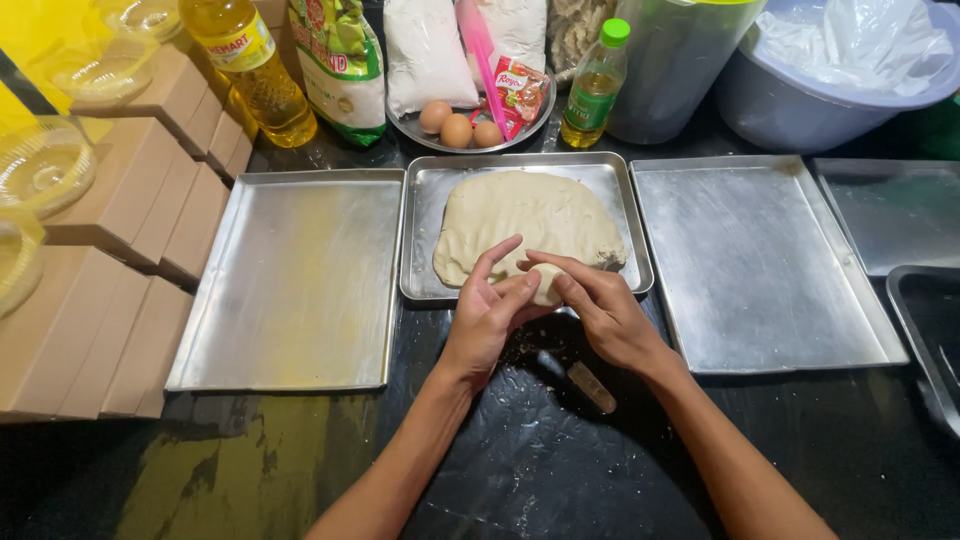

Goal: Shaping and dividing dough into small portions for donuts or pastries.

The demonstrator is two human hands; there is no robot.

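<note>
pinching a dough piece (545,288) between left hand (490,312) and right hand (600,312), both curled closed on it, at near edge of dough slab (530,228) in middle tray (425,200); slab lies straight ahead, long axis left-right, equidistant.

Two bare hands, left hand (487,312) and right hand (600,312), cupped together around a small lump of pale beige dough (541,287). Just behind, a big flat slab of pale beige dough (530,220) in a small shiny metal tray (420,230). Bigger shiny metal trays (300,280) (760,260) on both sides. Three brown eggs (458,125) farther back on the black worktop (560,450).
</note>
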